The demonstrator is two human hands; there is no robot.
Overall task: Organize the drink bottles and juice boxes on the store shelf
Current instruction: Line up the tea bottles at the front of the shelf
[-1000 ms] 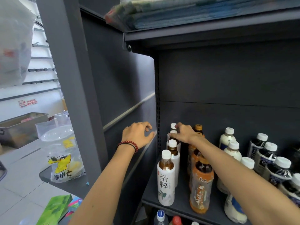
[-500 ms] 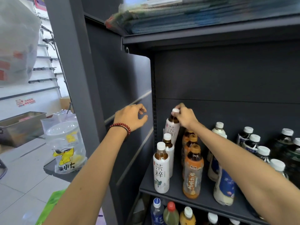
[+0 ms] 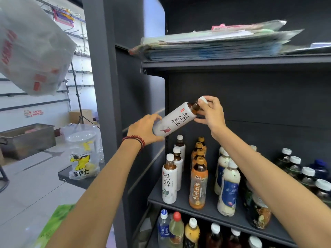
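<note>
A white-labelled tea bottle (image 3: 174, 119) with a white cap hangs tilted in the air above the dark shelf (image 3: 211, 210), cap end up and to the right. My right hand (image 3: 212, 113) grips its cap and neck. My left hand (image 3: 146, 128), with a red bead bracelet at the wrist, holds its base. Below stands a row of three matching white tea bottles (image 3: 169, 179), then a row of orange-labelled tea bottles (image 3: 198, 183), then milky white bottles with blue labels (image 3: 228, 190). Dark bottles with white caps (image 3: 307, 176) fill the right end.
The shelf above carries a stack of flat plastic-wrapped packs (image 3: 211, 43). More bottles (image 3: 176, 230) stand on the shelf below. A grey upright panel (image 3: 105, 104) bounds the shelf on the left. A bag of clear cups (image 3: 84, 151) sits on a small ledge beyond it.
My right hand has lifted the rearmost white tea bottle up out of its row and tilted it. My left hand left the side panel and took hold of the bottle's base.
</note>
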